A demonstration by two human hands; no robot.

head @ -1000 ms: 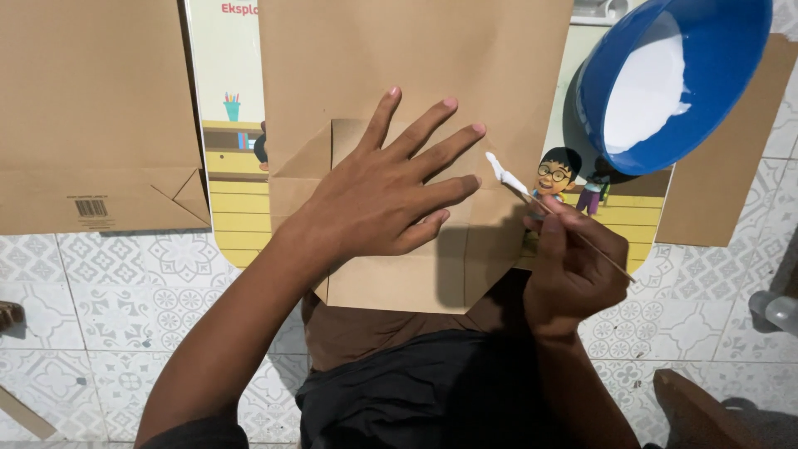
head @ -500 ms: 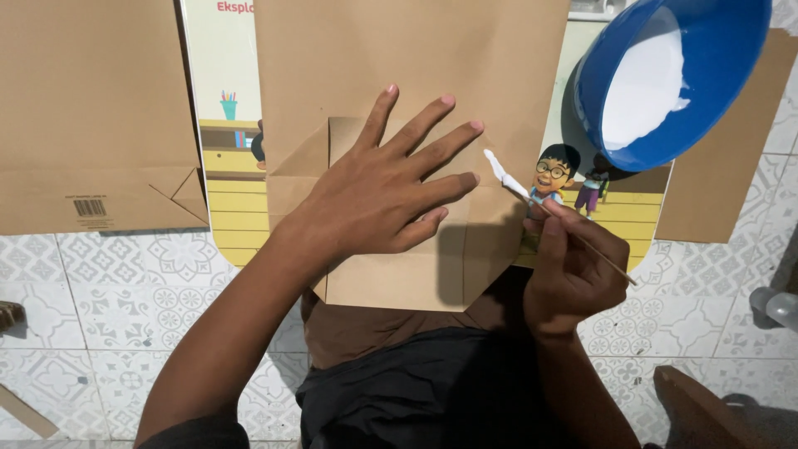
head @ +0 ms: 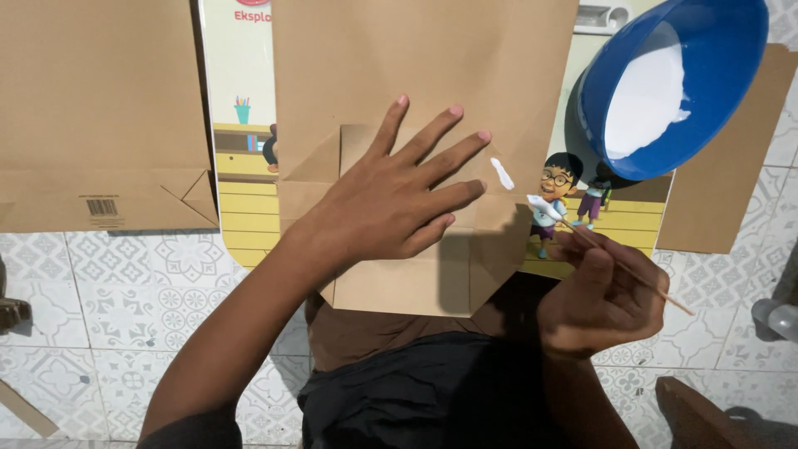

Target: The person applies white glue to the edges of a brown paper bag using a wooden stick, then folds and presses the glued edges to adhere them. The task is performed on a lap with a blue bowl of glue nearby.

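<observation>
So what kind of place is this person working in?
Probably a home floor used for making paper bags by hand. Patterned tiles lie underneath, the left hand presses a folded brown bag flat, and a blue bowl of white glue sits close by.

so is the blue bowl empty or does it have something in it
Not empty: the tilted blue bowl holds a pool of white paste that covers part of its inside.

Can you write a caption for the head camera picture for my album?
Left hand flat on a folded brown paper bag, right hand holding a glue-tipped stick beside a blue bowl.
</observation>
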